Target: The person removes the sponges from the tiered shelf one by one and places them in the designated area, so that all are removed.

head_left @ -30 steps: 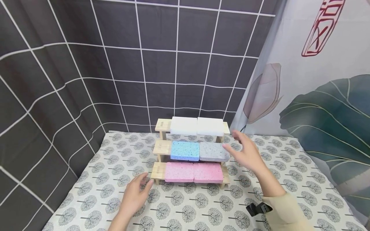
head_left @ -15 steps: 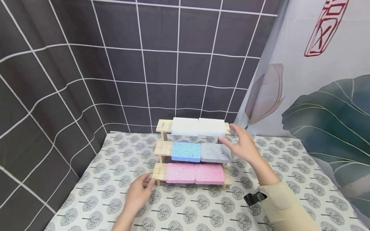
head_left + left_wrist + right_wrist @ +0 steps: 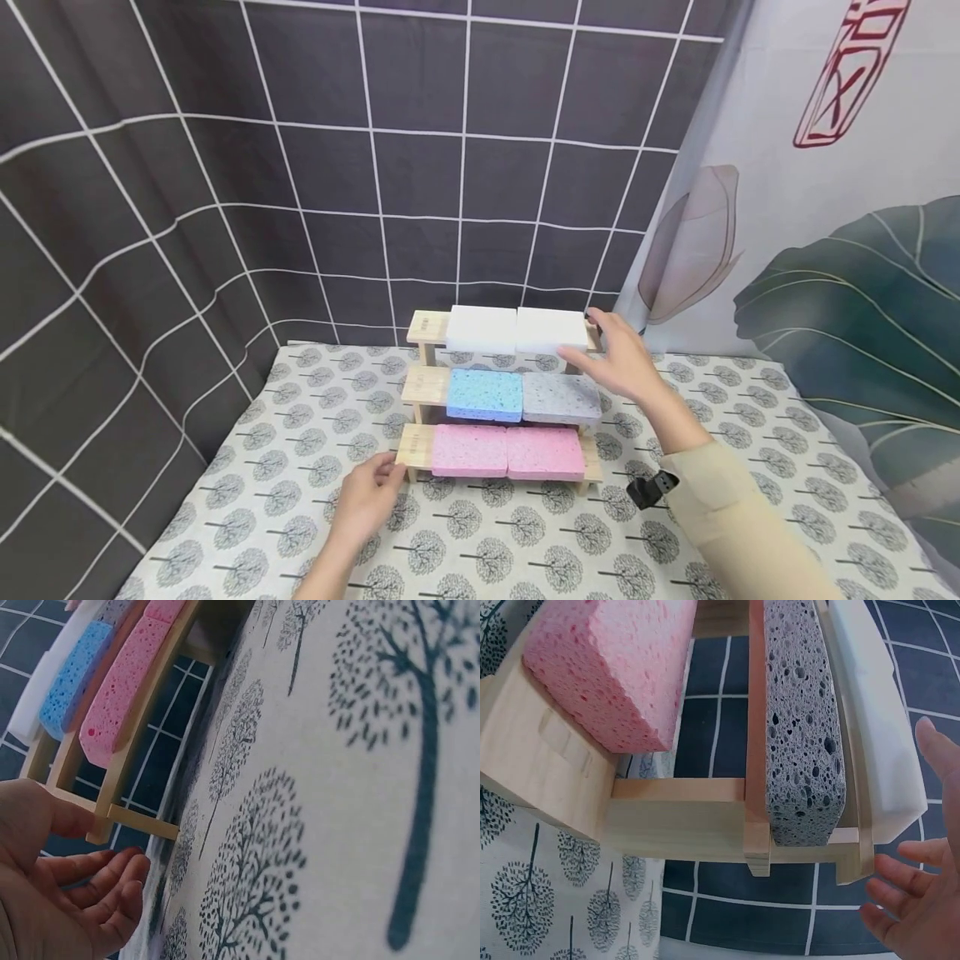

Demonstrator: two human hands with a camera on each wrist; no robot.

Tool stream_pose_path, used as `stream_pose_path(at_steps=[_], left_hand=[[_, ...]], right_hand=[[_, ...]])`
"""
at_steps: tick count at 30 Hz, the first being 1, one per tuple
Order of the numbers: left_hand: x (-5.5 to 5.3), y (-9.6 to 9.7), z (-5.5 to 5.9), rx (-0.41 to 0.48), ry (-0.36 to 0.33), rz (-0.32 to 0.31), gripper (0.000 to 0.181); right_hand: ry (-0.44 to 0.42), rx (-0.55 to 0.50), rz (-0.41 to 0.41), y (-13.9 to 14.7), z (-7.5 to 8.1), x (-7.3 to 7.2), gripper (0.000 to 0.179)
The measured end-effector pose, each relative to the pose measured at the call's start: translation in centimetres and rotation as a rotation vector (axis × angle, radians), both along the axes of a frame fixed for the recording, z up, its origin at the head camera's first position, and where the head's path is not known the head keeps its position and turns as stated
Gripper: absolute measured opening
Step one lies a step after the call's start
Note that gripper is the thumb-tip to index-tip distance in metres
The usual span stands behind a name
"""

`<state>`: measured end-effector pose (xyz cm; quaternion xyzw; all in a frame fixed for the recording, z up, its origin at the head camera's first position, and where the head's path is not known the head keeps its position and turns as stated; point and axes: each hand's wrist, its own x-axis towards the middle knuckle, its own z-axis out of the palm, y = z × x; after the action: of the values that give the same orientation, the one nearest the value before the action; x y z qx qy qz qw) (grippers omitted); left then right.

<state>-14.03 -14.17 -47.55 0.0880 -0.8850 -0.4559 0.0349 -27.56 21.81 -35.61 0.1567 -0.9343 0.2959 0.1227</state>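
A three-step wooden rack (image 3: 420, 387) bears two sponges on each step. My left hand (image 3: 367, 500) is at the left end of its lowest board, with the board's corner between thumb and fingers. In the left wrist view, the thumb (image 3: 71, 819) overlaps that board end and bent fingers lie below it. My right hand (image 3: 622, 358) spreads around the right end of the right white sponge (image 3: 551, 331), thumb in front, index finger behind. In the right wrist view, its fingers (image 3: 904, 877) stand apart from the white sponge's end.
Beside the right white sponge is another white sponge (image 3: 482, 329). A blue sponge (image 3: 484, 393) and a grey sponge (image 3: 558, 397) sit on the middle step, two pink sponges (image 3: 469, 450) on the lowest. A dark gridded curtain (image 3: 420, 175) hangs behind the tree-print cloth (image 3: 285, 417).
My right hand has moved up and left from beside the grey sponge to the right white sponge. My left hand has come in to the rack's lower left end, its fingers drawing closer together.
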Motion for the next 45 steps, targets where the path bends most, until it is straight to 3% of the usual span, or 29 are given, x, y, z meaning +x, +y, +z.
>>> stream_pose_path(at_steps=[14, 21, 28, 45], left_hand=[[-0.3, 0.5, 0.3, 0.13, -0.037, 0.038, 0.039], [-0.2, 0.8, 0.4, 0.126, -0.029, 0.049, 0.038], [-0.2, 0.8, 0.3, 0.148, -0.022, 0.054, 0.036], [-0.2, 0.8, 0.0, 0.16, -0.023, 0.047, 0.036]], right_hand=[[-0.059, 0.072, 0.017, -0.2, 0.0, -1.3, 0.102], [-0.049, 0.078, 0.014, -0.5, 0.0, -1.9, 0.109], [-0.043, 0.061, 0.027, -0.7, -0.1, -2.6, 0.103], [-0.01, -0.003, -0.006, 1.2, 0.2, -1.6, 0.103]])
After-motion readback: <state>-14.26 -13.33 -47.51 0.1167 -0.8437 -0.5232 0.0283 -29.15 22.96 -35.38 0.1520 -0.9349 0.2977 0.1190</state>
